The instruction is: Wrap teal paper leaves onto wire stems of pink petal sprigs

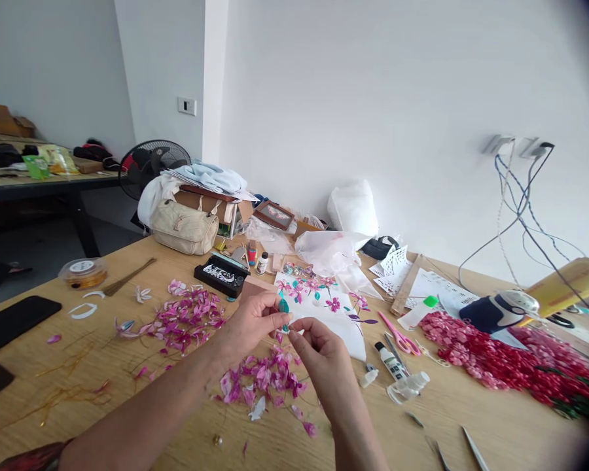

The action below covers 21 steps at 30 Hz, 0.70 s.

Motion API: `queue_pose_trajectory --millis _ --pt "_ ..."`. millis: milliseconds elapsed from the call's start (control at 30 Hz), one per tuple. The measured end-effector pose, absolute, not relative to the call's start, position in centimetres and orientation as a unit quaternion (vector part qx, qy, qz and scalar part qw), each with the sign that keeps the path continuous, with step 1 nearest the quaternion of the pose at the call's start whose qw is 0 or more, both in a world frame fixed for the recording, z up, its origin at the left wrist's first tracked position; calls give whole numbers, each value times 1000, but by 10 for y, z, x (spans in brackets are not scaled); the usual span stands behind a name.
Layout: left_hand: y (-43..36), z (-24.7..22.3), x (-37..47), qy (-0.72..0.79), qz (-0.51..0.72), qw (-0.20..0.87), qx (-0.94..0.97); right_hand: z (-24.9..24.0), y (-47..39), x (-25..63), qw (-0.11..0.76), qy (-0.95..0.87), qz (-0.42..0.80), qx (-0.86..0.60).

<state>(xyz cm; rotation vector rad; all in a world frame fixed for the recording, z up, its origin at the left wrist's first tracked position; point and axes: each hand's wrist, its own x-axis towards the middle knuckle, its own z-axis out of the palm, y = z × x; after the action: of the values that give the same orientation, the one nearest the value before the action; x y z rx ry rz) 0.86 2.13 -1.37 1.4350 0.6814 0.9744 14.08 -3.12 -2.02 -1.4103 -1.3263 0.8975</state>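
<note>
Near the middle of the table, my left hand (259, 319) is closed, thumb and forefinger pinching a small teal leaf (284, 305). Close against it, my right hand (319, 347) is also closed, its fingertips pinched at the lower end of the same teal piece. The exact spot between the fingertips is too small to make out. Loose pink-purple petals (269, 379) lie under the hands, and another heap of petals (189, 320) is to the left. Behind the hands, pink flowers with teal leaves rest on a white sheet (351, 333).
Right of the hands are pink scissors (401, 335), a small black-and-white bottle (390, 361), a clear bottle (408, 387) and tweezers (474, 448). Bunches of red and pink flowers (505, 356) fill the right side. A black tray (220, 275) and a phone (19, 322) lie leftward.
</note>
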Motion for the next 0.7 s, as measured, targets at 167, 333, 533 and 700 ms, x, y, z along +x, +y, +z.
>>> queue_pose_trajectory --millis 167,333,533,700 --pt "18 -8 5 293 437 610 593 -17 -31 144 497 -527 399 -562" --pt "18 -5 4 309 451 573 611 -21 -30 144 516 -521 409 -543" --pt "18 -4 3 301 459 598 584 -21 -30 146 523 -516 405 -544" --pt "16 -6 4 295 449 601 592 -25 -29 141 497 -511 449 -539"
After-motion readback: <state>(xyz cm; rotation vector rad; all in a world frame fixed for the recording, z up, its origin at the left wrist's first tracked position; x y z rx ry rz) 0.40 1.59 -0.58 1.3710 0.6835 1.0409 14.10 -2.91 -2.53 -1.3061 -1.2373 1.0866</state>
